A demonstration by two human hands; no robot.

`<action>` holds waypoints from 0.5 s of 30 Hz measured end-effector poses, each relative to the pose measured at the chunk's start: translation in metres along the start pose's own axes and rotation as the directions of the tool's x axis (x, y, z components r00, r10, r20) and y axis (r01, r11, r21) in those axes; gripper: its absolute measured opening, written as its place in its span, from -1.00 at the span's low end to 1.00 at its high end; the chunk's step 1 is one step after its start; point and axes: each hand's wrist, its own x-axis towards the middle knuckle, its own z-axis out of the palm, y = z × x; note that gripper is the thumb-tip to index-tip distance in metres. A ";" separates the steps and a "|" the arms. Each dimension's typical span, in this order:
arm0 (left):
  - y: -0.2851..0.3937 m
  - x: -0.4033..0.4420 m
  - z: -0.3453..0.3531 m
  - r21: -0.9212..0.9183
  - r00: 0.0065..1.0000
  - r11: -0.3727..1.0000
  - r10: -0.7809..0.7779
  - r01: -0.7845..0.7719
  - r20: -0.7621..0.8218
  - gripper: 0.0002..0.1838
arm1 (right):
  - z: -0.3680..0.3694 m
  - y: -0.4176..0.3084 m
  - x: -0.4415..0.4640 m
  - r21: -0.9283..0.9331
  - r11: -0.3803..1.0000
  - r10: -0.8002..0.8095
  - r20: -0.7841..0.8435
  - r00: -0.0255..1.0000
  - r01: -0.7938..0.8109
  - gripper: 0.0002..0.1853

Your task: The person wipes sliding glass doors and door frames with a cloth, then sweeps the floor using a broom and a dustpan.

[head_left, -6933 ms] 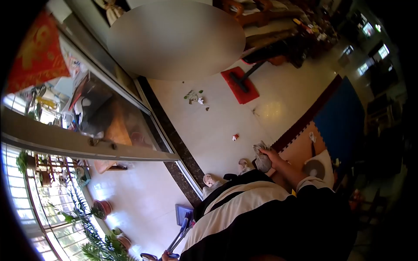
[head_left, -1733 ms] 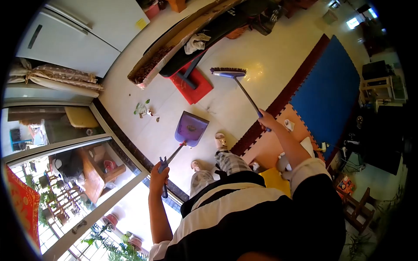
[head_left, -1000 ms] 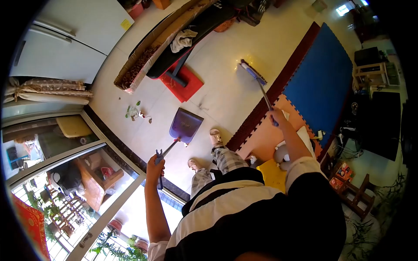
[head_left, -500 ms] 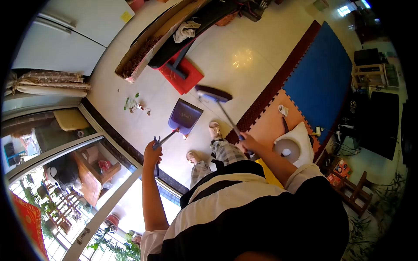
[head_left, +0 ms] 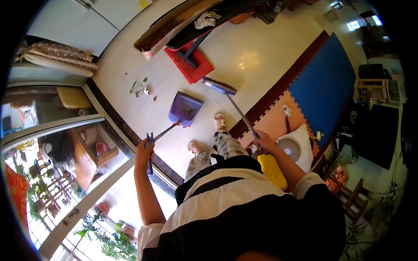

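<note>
My left hand (head_left: 144, 152) is closed around the handle of a purple dustpan (head_left: 186, 108), whose pan rests on the pale tiled floor with a little debris in it. In my right hand (head_left: 264, 142) is the long handle of a broom (head_left: 220, 85). The broom's head is on or just above the floor, right of the dustpan and close to a red mat (head_left: 201, 69). Left of the dustpan lie plant bits with green leaves and a pale piece (head_left: 143, 88). My feet in sandals (head_left: 220, 122) stand just below the broom head.
A long cardboard box (head_left: 161, 32) and a dark bench with a cloth (head_left: 207, 19) are at the top. Blue foam mats (head_left: 324, 82) and orange ones (head_left: 272, 111) cover the right side. A glass sliding door (head_left: 96, 187) stands at my left. A yellow object (head_left: 271, 171) is beside my right forearm.
The view has shifted, moving the surroundings slightly. The broom head has turned and moved a little right of the dustpan and mat. Both hands keep their holds.
</note>
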 end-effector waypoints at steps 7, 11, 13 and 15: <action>-0.006 -0.025 -0.032 -0.047 0.997 0.997 0.059 -0.061 -0.039 -0.61 | 0.086 -0.010 0.038 -0.034 0.994 0.106 -0.049 0.993 -0.107 -0.36; -0.024 -0.059 -0.078 -0.011 0.990 0.998 0.065 -0.067 -0.127 -0.53 | 0.098 -0.022 0.001 0.190 0.950 0.214 0.179 0.960 -0.247 -0.36; -0.038 -0.080 -0.103 -0.052 0.988 0.998 0.030 -0.038 -0.150 -0.51 | 0.091 -0.029 -0.025 0.364 0.886 0.211 0.233 0.949 -0.287 -0.34; -0.044 -0.105 -0.121 -0.061 0.989 0.997 0.032 -0.041 -0.142 -0.50 | 0.093 -0.023 -0.043 0.267 0.929 0.208 0.199 0.958 -0.257 -0.34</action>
